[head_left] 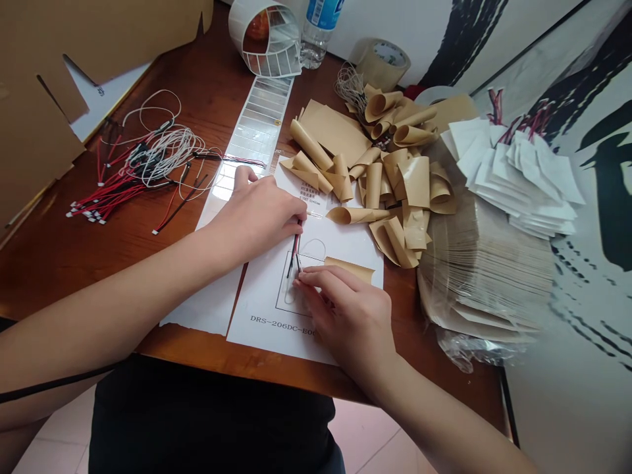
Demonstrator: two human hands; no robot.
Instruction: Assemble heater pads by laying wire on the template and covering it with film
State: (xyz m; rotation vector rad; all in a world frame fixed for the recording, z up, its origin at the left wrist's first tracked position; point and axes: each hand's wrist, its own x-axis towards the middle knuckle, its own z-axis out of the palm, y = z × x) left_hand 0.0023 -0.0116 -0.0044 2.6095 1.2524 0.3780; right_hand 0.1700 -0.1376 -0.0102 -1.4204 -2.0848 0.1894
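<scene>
Over the printed sheet (261, 299), the red-and-black cable (297, 245) is gripped by the fingers of the left hand (259, 209) and, lower down, of the right hand (351, 306). Its strands could be tangled by uneven pulling, or the brown paper (353, 268) knocked aside by the right knuckles.

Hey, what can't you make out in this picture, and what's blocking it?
Head view: the end of the black printed code on the flat white paper sheet; the right hand covers it.
Head view: the upper part of the thin red-and-black wires; the left hand hides it.
Head view: the clear, blue-labelled plastic bottle's top; cut off by the upper edge.
Head view: the wire count in the tangled red-and-black heap; strands overlap.
</scene>
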